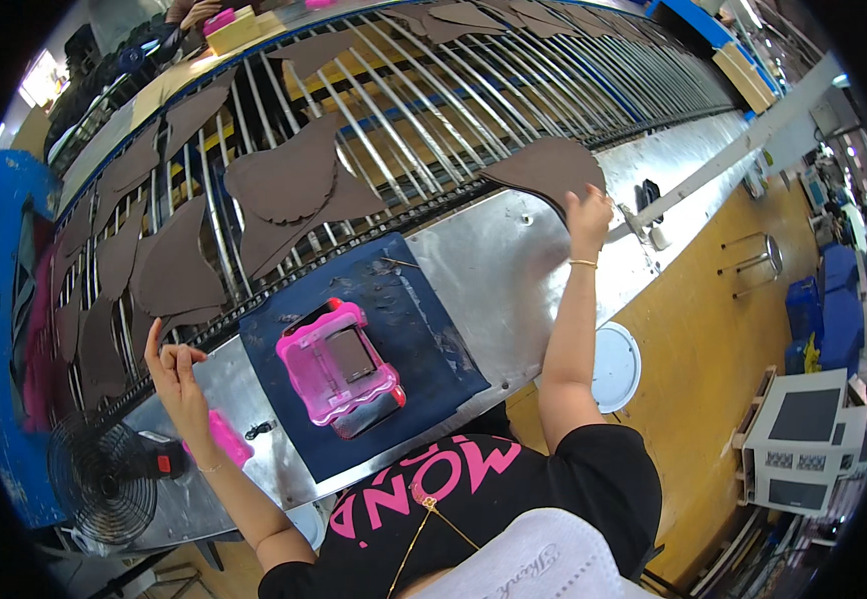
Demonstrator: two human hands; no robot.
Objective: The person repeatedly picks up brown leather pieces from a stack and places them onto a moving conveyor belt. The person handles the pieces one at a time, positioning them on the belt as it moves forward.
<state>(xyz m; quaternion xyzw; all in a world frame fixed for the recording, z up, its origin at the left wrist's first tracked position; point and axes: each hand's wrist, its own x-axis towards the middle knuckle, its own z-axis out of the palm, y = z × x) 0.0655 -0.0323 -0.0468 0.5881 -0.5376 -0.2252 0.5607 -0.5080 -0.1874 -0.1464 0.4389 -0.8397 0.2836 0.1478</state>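
Observation:
My right hand is at the right edge of a dark brown, curved flat cut piece, its fingers closed on that edge. The piece lies partly over the conveyor's near rail and partly over the metal table. My left hand is raised near the conveyor's edge at the left, index finger stretched and other fingers loosely bent, with nothing in it. Between my arms, a pink wavy-edged tray holds a small dark rectangular piece. It sits over a red-edged flat thing on a dark blue mat.
Stacks of brown cut pieces lie on the roller conveyor beyond the metal table. A black fan and a pink item stand at left. A stool and white round lid are at right. Another person's hand shows far left.

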